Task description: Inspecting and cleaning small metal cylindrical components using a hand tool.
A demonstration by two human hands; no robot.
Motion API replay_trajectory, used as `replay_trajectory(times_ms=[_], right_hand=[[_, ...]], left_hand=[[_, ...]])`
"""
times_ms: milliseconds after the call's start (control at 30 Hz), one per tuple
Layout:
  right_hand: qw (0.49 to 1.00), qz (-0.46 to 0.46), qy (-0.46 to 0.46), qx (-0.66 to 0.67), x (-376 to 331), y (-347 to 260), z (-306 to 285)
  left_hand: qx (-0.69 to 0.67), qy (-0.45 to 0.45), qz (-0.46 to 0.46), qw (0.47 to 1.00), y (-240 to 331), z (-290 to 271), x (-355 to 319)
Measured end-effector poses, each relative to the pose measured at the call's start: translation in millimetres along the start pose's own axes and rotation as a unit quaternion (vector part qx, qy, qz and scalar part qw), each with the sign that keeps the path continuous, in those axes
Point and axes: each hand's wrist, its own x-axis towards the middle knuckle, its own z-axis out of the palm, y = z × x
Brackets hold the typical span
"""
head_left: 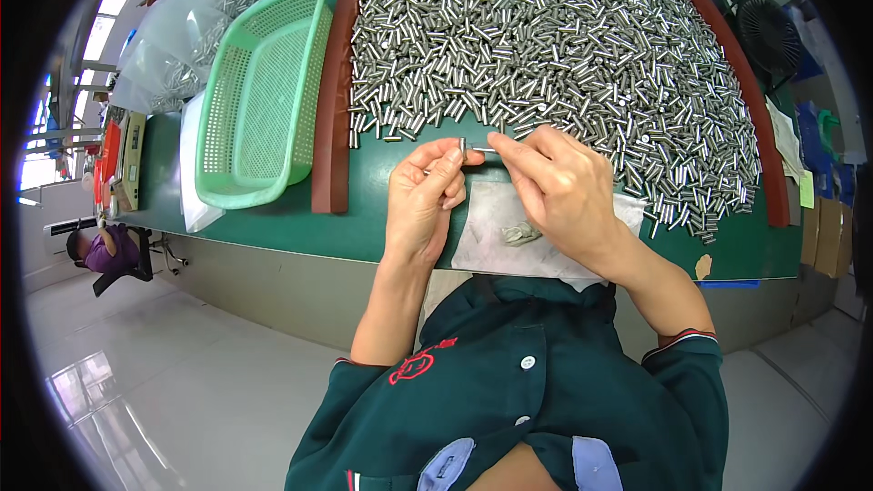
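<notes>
Dark green short-sleeved polo shirt with white buttons (526,336) is closest to the lens, at 6 o'clock. Clock centred on the fingertips, 12 pointing away from the wearer.

Left hand (424,195): thumb and forefinger pinched on a short silver metal cylinder (463,147), held about upright just above the bench. Right hand (571,177): fingertips closed on a slim silver metal piece (485,150), roughly level, its far end at or beside the cylinder. Can't tell if they touch, or whether it's a pin or a tool.

Loose heap of small silver metal cylinders (546,36) spans 11 to 4. Reddish-brown rail (331,145) at 9–10, mint-green perforated plastic basket (244,197) beyond it. Stained white sheet (477,232) at 5, crumpled pale cloth scrap (520,234) on it.

Risks, my read: smooth round part, fingertip-only pinch; any off-axis push from the right could spin it out. Dropped towards 12, it'd be lost among lookalikes; towards 6, it could roll off the dark green bench top (359,227). Heap's tail at 4 has no visible front stop, so a careless right elbow could sweep pieces over.
</notes>
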Motion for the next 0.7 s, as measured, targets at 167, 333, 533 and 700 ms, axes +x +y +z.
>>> replay_trajectory(times_ms=[167, 333, 533, 700], right_hand=[[1.0, -0.001, -0.005, -0.005, 0.0, 0.0, -0.1], [1.0, -0.001, -0.001, -0.008, 0.0, 0.6, 0.1], [1.0, 0.003, -0.007, -0.01, -0.3, 1.1, -0.2], [1.0, 0.001, -0.006, -0.007, -0.5, 1.1, 0.0]], left_hand=[[0.006, -0.003, 0.008, 1.0, -1.3, -0.5, 0.8], [0.003, -0.006, 0.01, 1.0, -1.7, -0.6, 0.9], [0.0, -0.012, 0.008, 1.0, -1.6, -1.6, 1.3], [-0.002, -0.021, 0.007, 1.0, -1.1, -2.5, 1.9]])
